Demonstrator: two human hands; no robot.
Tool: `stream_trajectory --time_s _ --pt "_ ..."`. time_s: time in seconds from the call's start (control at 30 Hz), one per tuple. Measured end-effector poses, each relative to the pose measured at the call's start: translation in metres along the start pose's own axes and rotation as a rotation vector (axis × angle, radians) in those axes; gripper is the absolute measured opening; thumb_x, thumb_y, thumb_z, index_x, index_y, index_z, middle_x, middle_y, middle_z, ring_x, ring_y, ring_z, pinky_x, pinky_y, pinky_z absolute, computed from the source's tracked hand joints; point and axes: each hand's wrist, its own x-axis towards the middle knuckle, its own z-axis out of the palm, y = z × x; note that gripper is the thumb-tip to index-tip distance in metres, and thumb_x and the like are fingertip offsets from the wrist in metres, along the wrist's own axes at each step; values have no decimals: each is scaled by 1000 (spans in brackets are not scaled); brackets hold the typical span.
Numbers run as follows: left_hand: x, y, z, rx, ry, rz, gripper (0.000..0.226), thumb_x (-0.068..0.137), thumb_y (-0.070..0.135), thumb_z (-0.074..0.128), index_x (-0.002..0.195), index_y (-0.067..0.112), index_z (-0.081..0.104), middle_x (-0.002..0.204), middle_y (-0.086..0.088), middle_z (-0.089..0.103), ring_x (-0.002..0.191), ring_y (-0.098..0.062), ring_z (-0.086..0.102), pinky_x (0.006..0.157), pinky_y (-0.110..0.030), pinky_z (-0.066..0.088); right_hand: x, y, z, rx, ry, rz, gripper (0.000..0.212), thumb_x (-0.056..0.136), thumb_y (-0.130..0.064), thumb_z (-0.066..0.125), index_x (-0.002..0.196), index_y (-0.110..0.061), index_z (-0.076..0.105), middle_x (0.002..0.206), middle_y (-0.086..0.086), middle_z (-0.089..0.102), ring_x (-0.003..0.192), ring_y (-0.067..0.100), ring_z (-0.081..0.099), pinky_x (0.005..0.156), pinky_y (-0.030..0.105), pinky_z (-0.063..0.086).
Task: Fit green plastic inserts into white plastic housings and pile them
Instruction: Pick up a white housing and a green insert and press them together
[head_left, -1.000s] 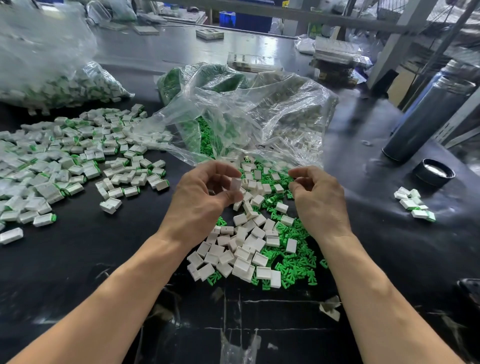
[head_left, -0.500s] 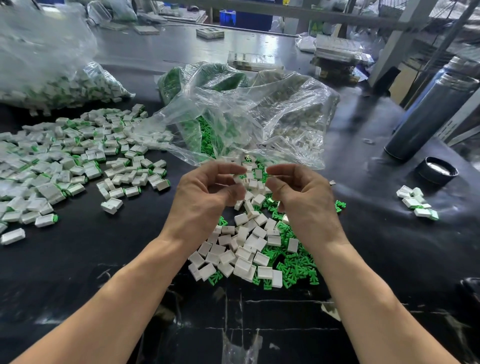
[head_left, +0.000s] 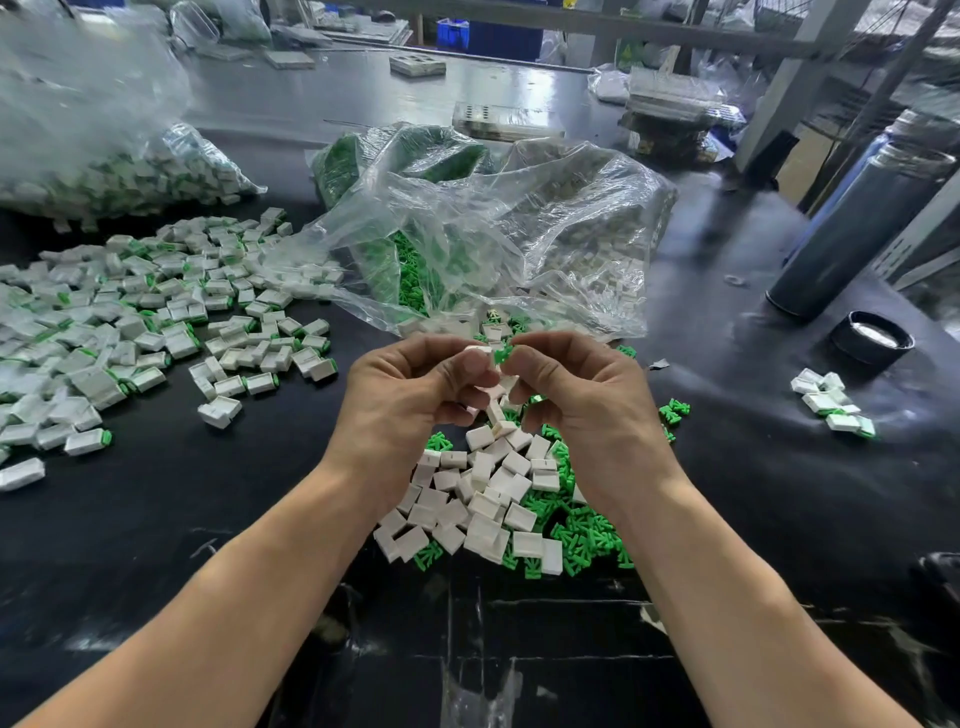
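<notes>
Two hands meet just above the loose heap of parts (head_left: 488, 499), presumably so each next piece lies within easy reach; the left hand (head_left: 410, 400) pinches a white housing (head_left: 479, 352) between thumb and curled fingers, its end turned toward the right hand (head_left: 582, 395), which pinches a green insert (head_left: 503, 355) at the fingertips, the two pieces almost touching; finished units lie in the assembled pile (head_left: 135, 322) well to the left, apart from the raw stock.
</notes>
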Motion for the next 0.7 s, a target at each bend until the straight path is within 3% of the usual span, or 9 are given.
stream_trajectory --time_s 0.43,0.7 --pt "0 -1 0 121 -67 -18 34 75 21 79 102 2 74 91 -17 75 70 -20 64 60 -29 53 2 6 -4 -147 27 -41 2 96 -12 73 95 -14 73 75 -1 73 66 12 64 52 24 50" --pt "1 -3 -4 228 -66 35 27 76 26 82 97 10 77 84 -7 76 70 -16 65 66 -32 54 3 5 -8 -319 -28 -47 3 96 -19 73 97 -21 73 80 -5 74 68 11 66 60 30 53"
